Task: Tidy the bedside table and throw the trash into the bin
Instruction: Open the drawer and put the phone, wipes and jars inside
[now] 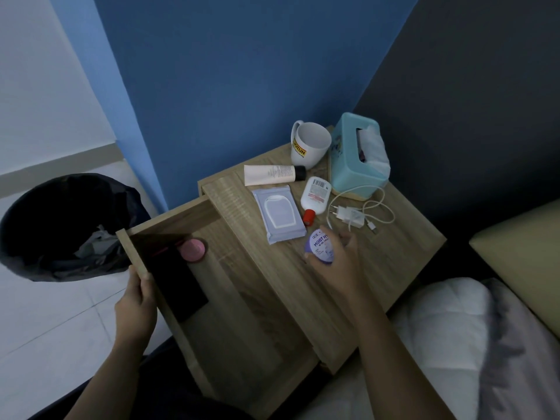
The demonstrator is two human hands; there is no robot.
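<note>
The wooden bedside table (pixel 403 237) has its drawer (pixel 242 328) pulled out to the left. My left hand (pixel 138 301) grips the drawer's front panel. My right hand (pixel 339 262) holds a small purple-and-white jar (pixel 319 247) just above the tabletop. Inside the drawer lie a pink round item (pixel 193 251) and a flat black object (pixel 178 286). On the table lie a wipes pack (pixel 278 213), a cream tube (pixel 274 174), a white bottle with a red cap (pixel 315 197), a white charger with cable (pixel 353 216), a mug (pixel 309 145) and a teal tissue box (pixel 357 156).
A black bin (pixel 57 225) lined with a dark bag stands on the tiled floor left of the drawer, with crumpled trash inside. A bed with a white pillow (pixel 439 328) sits at the right. Blue and dark walls back the table.
</note>
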